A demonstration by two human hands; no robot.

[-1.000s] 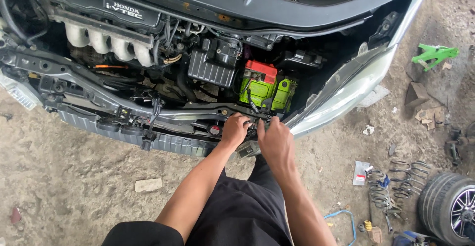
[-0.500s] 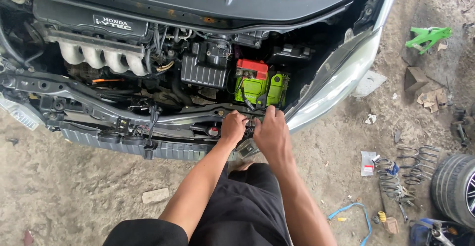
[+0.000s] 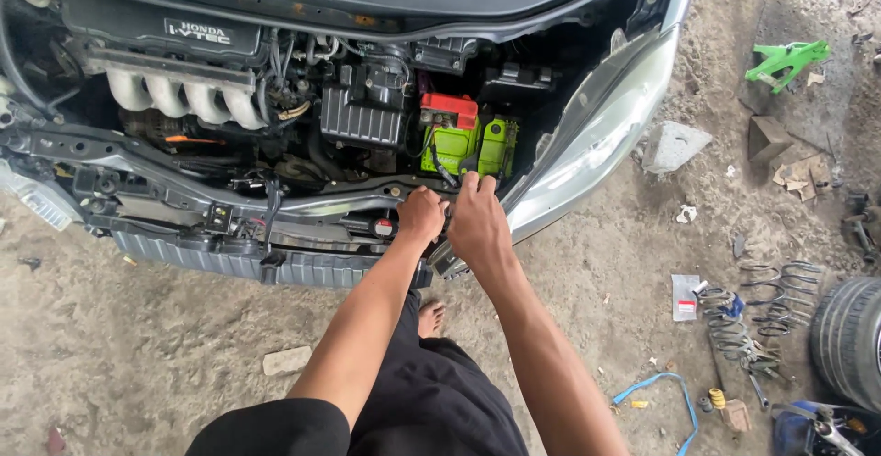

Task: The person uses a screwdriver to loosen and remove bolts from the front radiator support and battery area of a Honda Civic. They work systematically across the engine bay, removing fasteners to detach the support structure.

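I stand over an open car engine bay with the front bumper off. Both hands rest on the grey front crossbar [image 3: 229, 201] just ahead of the green battery [image 3: 466, 142] with its red top. My left hand [image 3: 422, 215] is curled with closed fingers on the bar; what it grips is hidden. My right hand [image 3: 477, 219] lies beside it, fingers reaching up toward a small dark part at the battery's front. The silver intake manifold [image 3: 179, 96] sits at the left of the bay. The headlight [image 3: 606, 126] is just right of my hands.
On the dirt floor to the right lie coil springs [image 3: 762, 314], a tyre [image 3: 849, 341], a blue strap [image 3: 661, 392], a green tool [image 3: 789, 57], cardboard scraps [image 3: 798, 172] and a grey slab [image 3: 674, 144]. My bare foot [image 3: 429, 316] stands below the bumper beam.
The view has shifted so the engine bay sits higher and further left in frame. Both hands stay together on the crossbar in front of the battery.
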